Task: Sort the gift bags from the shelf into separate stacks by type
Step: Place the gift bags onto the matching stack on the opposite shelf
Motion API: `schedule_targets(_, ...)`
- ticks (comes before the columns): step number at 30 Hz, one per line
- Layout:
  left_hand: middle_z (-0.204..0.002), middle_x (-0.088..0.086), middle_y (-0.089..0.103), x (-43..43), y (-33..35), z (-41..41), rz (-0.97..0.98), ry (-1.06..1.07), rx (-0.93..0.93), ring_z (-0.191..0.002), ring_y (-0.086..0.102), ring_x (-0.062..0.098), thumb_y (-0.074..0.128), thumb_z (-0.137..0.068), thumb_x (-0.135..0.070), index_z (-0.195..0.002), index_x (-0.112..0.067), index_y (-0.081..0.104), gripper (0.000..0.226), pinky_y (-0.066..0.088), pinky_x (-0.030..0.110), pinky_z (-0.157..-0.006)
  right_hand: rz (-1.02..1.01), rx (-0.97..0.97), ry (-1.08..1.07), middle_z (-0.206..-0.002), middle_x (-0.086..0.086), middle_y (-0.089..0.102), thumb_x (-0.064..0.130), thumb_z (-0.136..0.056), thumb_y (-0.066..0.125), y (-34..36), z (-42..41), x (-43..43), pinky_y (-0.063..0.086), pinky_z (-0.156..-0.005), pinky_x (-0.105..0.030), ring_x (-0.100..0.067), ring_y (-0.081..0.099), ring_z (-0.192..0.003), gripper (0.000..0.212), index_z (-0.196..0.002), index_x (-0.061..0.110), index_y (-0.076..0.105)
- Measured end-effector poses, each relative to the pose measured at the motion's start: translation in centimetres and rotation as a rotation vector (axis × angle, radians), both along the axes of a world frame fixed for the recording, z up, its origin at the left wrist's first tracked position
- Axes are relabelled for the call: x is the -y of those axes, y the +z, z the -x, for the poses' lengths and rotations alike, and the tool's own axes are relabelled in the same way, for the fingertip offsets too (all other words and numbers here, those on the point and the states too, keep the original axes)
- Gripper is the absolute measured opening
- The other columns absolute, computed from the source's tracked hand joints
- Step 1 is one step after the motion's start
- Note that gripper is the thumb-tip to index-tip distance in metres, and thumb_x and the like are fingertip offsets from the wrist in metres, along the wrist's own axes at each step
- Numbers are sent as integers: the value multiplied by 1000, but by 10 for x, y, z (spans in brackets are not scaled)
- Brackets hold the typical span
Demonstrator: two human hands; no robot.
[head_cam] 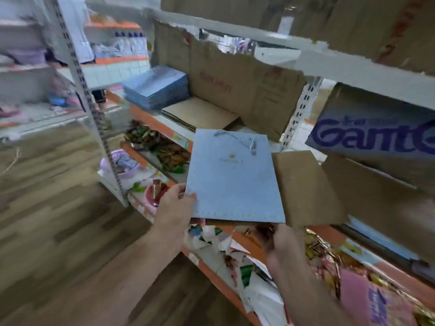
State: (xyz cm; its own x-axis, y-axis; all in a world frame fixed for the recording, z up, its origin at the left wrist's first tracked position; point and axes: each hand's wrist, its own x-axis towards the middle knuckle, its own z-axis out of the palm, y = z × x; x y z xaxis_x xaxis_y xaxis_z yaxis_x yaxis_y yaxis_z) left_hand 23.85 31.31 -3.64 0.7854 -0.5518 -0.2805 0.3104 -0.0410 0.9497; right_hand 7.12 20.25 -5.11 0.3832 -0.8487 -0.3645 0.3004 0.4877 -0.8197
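1. The shelf (341,64) rises behind and to the right of the bag (233,180), which is held flat in the air in front of it.
2. A box (376,128) up and to the right of the bag reads "Gant" in big blue letters; the rest is cut off.
3. The blue stack (157,90) lies beyond the bag, to its upper left. It looks like the same type, so probably this one goes there.
4. The brown stack (200,114) lies just beyond the bag's top edge.
5. The bag is pale blue, folded flat, and likely light, fairly stiff card that creases easily. It is best held by its edges or corners, not by the cord.
6. The left hand (174,208) pinches the bag's lower left corner, thumb on top.
7. The right hand (280,243) has its fingers curled on the bottom edge, where a brown layer shows under the bag.
8. The cord (244,140) lies loose across the bag's top.
9. A gold crown mark (232,156) sits mid-bag; the writing below it is too small to read.
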Motion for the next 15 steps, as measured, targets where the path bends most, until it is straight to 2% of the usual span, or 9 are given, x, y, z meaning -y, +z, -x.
schedule_targets(3,-106,10,67,-19,-5,-37,16,48,-36,-74,63,21,49,-104,-14,-123,-13,58,21,49,28,-45,37,-17,78,-101,-6,76,4,-101,48,2,-46,-6,63,-71,-41,-22,71,-84,30,-112,17,72)
schedule_targets(5,-109,11,68,-27,-7,-60,40,69,-62,-70,65,21,49,-105,-18,-125,-16,57,22,50,30,-45,58,-26,121,-104,-10,76,2,-101,49,1,-76,-5,61,-82,-51,-26,71,-87,30,-114,16,73)
schedule_targets(7,-111,13,68,-31,-10,-84,72,66,-73,-66,69,25,47,-107,-19,-125,-18,56,21,51,31,-44,60,-33,150,-108,-15,75,-1,-99,50,-2,-109,-1,58,-87,-59,-32,71,-92,31,-116,13,72)
schedule_targets(9,-107,14,71,-31,-11,-110,88,50,-80,-66,71,30,46,-107,-19,-128,-17,55,23,53,32,-45,35,-28,130,-110,-17,74,-4,-97,51,-6,-142,6,57,-86,-62,-37,71,-99,32,-119,11,70)
schedule_targets(12,-111,15,70,-21,-13,-157,116,31,-93,-67,72,28,49,-105,-15,-135,-17,53,30,56,34,-49,2,-18,97,-101,-14,76,-6,-97,51,-12,-190,26,63,-69,-45,-36,72,-98,29,-114,7,70)
schedule_targets(15,-120,16,69,2,-13,-206,141,18,-137,-74,72,30,52,-103,-9,-137,-20,52,35,60,37,-54,1,25,108,-97,-11,76,-5,-99,47,-12,-237,52,59,-56,-33,-22,75,-78,30,-112,9,70)
